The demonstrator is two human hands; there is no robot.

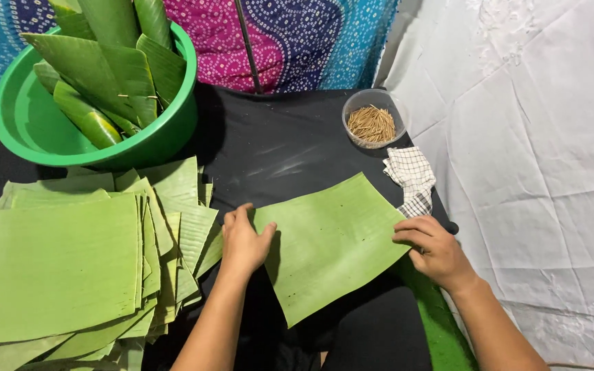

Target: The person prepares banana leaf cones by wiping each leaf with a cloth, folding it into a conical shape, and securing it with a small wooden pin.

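A green banana-leaf sheet (331, 240) lies flat on the black table (276, 144) in front of me. My left hand (243, 240) rests on the sheet's left edge, fingers bent over the corner. My right hand (434, 249) presses on the sheet's right corner with curled fingers. Both hands touch the same sheet. A thick pile of cut leaf sheets (63, 261) sits just left of my left hand.
A green plastic basin (159, 137) at the back left holds folded leaf cones. A small clear bowl of wooden picks (372, 124) stands at the back right, with a checked cloth (412, 180) beside it. White fabric covers the right side.
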